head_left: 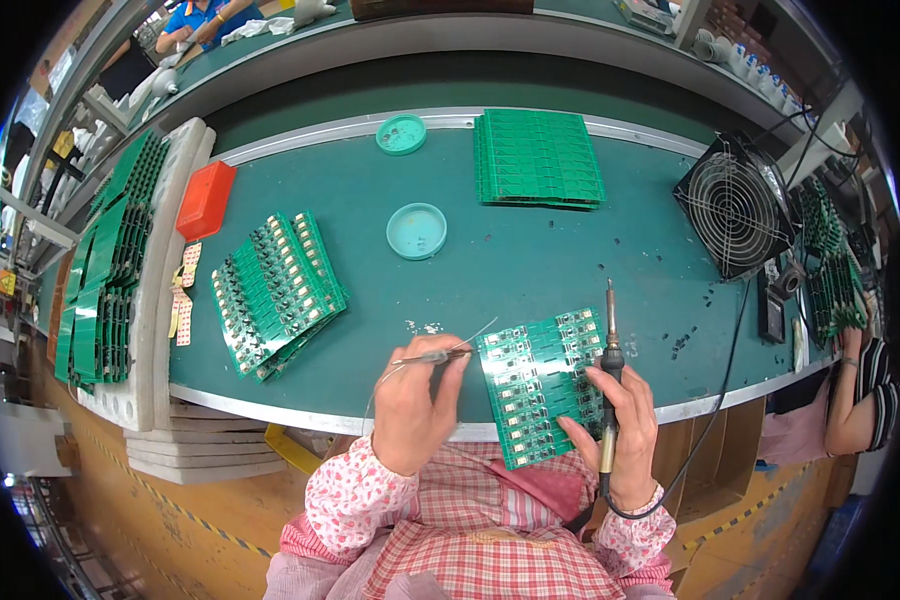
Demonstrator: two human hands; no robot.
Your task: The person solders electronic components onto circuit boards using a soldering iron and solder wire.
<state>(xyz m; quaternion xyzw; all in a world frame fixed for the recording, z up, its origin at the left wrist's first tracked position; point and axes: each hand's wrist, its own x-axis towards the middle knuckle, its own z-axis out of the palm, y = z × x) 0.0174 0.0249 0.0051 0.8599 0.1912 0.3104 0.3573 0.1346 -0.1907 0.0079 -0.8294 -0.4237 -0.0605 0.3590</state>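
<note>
Left hand: I see my left hand (410, 410) with its fingertips pinched on a thin metallic wire (483, 328), whose end slants toward the board; a slim tool may share the grip, but I cannot tell.
Right hand: I watch my right hand (625, 430) closed around a soldering iron (612, 358), tip pointing away from the body, thumb and forefinger on the board's right part; whether other fingers are beneath, I cannot tell.
Pair of hands: I find them apart, one on either side of the board.
Circuit board: I have the green board (535, 385) at the front of the tabletop (510, 265), slightly turned, its near end overlapping the metal edge.
Board stacks: I note a fanned, component-laden pile (280, 290) at left and a neat green stack (540, 155) toward the back.
Dishes: I spot two round turquoise ones, the nearer dish (416, 231) and the farther dish (401, 134).
Right side: I see a black fan (735, 208) and scattered dark bits (682, 342).
Left side: I see a red box (206, 200) beside upright boards (110, 290).
Far right: I catch a co-worker's arm (850, 400) reaching to more boards (835, 290).
</note>
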